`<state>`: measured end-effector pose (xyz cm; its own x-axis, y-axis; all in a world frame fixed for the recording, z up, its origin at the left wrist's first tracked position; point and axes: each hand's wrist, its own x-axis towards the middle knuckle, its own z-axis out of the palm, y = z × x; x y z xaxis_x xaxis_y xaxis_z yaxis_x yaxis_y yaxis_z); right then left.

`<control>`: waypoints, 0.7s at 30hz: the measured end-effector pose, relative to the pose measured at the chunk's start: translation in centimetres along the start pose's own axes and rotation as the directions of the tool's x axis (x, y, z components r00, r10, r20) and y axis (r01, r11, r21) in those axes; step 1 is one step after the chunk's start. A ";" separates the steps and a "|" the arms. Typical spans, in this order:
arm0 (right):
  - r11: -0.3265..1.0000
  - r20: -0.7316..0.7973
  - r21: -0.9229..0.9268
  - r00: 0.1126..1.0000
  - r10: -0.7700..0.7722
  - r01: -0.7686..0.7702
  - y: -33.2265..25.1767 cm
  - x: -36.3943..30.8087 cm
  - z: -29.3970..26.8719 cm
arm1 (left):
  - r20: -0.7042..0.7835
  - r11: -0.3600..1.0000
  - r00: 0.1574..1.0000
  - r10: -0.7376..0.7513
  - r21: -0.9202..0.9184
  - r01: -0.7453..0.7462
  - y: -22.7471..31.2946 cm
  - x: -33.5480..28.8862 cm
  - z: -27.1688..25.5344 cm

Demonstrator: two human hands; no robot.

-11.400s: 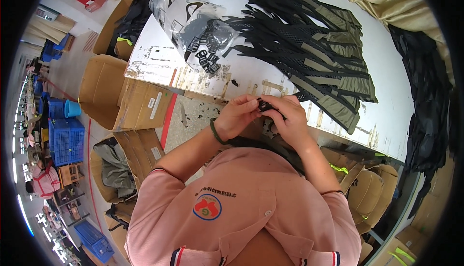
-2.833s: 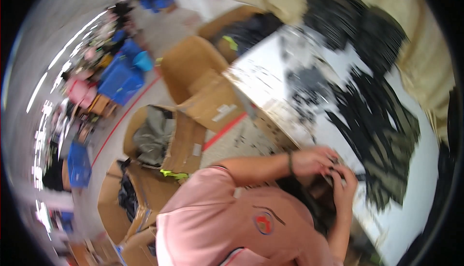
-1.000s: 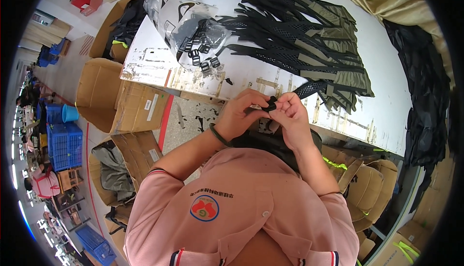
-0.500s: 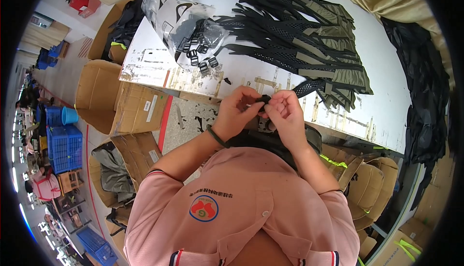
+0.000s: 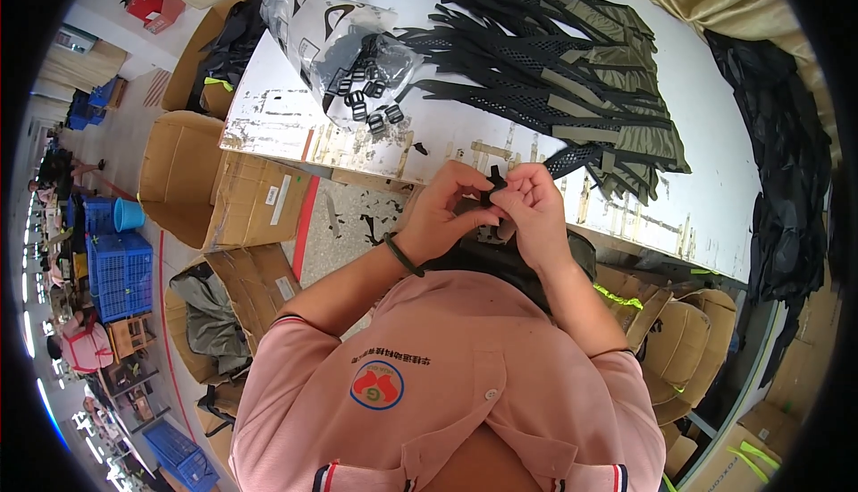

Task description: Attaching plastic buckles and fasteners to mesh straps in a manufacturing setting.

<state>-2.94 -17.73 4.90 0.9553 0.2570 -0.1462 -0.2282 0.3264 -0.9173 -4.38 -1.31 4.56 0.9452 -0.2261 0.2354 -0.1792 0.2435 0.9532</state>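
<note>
Both my hands meet just off the table's near edge, over my lap. A short end of black webbing strap [image 5: 496,176] sticks up between them. My left hand [image 5: 450,210] is closed, its thumb and fingers pinching the strap from the left. From the right, my right hand [image 5: 534,212] pinches the same spot, fingers curled. Whether a buckle sits on the strap there is hidden by the fingers. Beyond my right hand, a black mesh strap [image 5: 572,160] runs to a stack of olive-and-black strapped pieces [image 5: 617,67]. Black plastic buckles [image 5: 357,103] spill from a clear plastic bag [image 5: 326,32].
The white worn table [image 5: 268,117] spans the front. Open cardboard boxes [image 5: 255,201] stand at the left, another box [image 5: 693,340] at the right. Black fabric [image 5: 773,170] hangs along the right side. Blue crates [image 5: 121,273] and people are far left.
The strap end now stands up higher between my hands. My left fingers have spread around it and my right hand has turned slightly; both stay in nearly the same place.
</note>
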 end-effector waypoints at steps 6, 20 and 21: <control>0.974 0.169 -0.007 0.959 0.226 -0.228 -3.1 0.5 -1.1 | 0.076 0.980 0.995 0.062 0.184 -0.075 -0.8 0.6 -1.7; 0.705 0.200 -0.678 0.975 -0.095 0.207 -4.6 1.6 -1.1 | 0.244 0.953 0.959 -0.144 0.295 0.068 0.4 0.9 -1.3; 0.717 0.239 -0.665 0.969 -0.062 0.210 -4.6 1.7 -0.5 | 0.250 0.954 0.958 -0.140 0.295 0.063 0.2 0.3 -1.5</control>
<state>-0.18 -19.28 8.64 0.8947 0.4467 0.0037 0.1620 -0.3168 -0.9346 -3.69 0.04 4.51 0.8627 -0.4863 0.1390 -0.1917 -0.0601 0.9796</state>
